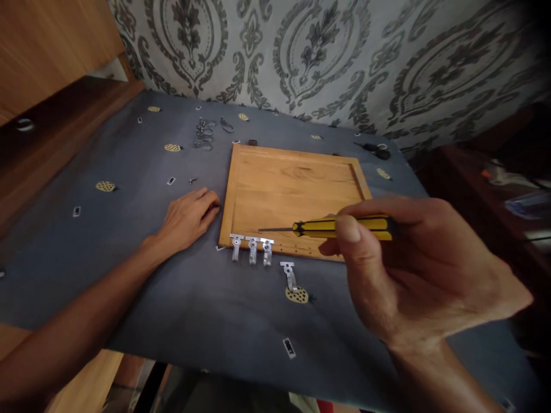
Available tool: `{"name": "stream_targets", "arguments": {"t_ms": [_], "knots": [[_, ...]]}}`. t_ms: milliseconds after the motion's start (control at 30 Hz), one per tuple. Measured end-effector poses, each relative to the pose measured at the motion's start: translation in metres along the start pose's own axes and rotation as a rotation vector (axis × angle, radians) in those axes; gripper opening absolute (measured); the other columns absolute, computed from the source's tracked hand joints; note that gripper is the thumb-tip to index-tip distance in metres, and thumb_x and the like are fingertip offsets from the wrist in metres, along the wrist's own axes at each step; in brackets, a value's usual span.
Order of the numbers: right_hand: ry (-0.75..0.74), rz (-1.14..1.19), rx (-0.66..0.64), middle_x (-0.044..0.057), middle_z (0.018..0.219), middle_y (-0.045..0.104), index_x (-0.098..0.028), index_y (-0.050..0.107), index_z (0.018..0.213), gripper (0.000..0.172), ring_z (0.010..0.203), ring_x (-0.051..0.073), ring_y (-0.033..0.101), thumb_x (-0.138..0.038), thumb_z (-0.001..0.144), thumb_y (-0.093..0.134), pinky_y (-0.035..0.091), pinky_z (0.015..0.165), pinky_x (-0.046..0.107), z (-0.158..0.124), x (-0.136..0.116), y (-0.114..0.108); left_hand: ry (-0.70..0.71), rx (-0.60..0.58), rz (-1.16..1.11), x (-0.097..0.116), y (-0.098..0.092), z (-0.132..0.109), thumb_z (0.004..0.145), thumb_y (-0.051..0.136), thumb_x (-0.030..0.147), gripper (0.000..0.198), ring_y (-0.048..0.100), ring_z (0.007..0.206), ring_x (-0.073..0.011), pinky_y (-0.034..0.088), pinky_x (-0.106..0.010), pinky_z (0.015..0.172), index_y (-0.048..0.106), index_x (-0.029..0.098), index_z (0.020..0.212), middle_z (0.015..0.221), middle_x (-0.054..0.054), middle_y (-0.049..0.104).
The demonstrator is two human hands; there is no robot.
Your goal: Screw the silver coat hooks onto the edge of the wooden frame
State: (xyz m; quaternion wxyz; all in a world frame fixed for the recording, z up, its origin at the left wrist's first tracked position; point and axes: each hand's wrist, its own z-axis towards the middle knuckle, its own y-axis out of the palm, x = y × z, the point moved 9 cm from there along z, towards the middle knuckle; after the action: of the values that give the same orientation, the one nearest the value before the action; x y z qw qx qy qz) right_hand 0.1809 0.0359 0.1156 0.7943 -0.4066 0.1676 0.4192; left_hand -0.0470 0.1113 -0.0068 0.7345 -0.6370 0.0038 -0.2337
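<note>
- Far L, your L hand [187,217] rests palm-down on the dark cloth [124,235], fingers loosely curled, just beside the wooden panel [293,186]; can't tell if anything's under it; w/o a firm brace there, the panel could skid when pushed
- Just beyond, a tiny metal bit [192,180], prob a screw, lies loose; a stray knuckle could flick it out of reach
- Ctr, the panel lies flat on the cloth, three metal clips [252,250] lined along its near edge; can't tell if they're tight, so any slack one could twist askew
- Next R, one loose clip [289,276] sits off the panel, nr that edge; a dragged wrist could shift it
- Over the panel, your screwdriver [321,228] points L; a slip under pressure could gouge wood or jab your L hand
- Far R, your R hand [413,269] is clamped on the screwdriver, well apart from the L; one-handed, the tip could wander
</note>
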Motion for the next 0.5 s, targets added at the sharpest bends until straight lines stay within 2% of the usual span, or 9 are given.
{"name": "stream_targets", "arguments": {"t_ms": [100, 300, 500], "knots": [[-0.030, -0.102, 0.075, 0.001, 0.075, 0.069, -0.028, 0.067, 0.091, 0.005, 0.058, 0.019, 0.063, -0.032, 0.090, 0.071, 0.046, 0.055, 0.035, -0.003, 0.001, -0.006, 0.002, 0.000, 0.009, -0.001, 0.000, 0.000, 0.097, 0.049, 0.023, 0.012, 0.061, 0.086, -0.0222, 0.043, -0.033, 0.069, 0.061, 0.020, 0.097, 0.094, -0.005, 0.062], [-0.016, -0.087, 0.024, -0.001, 0.071, 0.069, -0.028, 0.065, 0.088, 0.006, 0.055, 0.016, 0.064, -0.031, 0.091, 0.070, 0.050, 0.058, 0.034, -0.004, 0.002, 0.002, 0.004, 0.001, 0.005, -0.001, 0.000, 0.001, 0.097, 0.049, 0.023, 0.011, 0.061, 0.085, -0.0214, 0.043, -0.033, 0.069, 0.061, 0.020, 0.097, 0.095, -0.005, 0.063], [-0.067, -0.062, -0.024, -0.002, 0.070, 0.067, -0.026, 0.064, 0.089, 0.006, 0.054, 0.014, 0.064, -0.029, 0.091, 0.069, 0.052, 0.057, 0.030, -0.004, 0.001, 0.010, 0.000, -0.007, 0.012, 0.000, 0.000, 0.001, 0.097, 0.050, 0.022, 0.011, 0.061, 0.085, -0.0213, 0.043, -0.033, 0.070, 0.060, 0.020, 0.097, 0.094, -0.005, 0.064]]}}
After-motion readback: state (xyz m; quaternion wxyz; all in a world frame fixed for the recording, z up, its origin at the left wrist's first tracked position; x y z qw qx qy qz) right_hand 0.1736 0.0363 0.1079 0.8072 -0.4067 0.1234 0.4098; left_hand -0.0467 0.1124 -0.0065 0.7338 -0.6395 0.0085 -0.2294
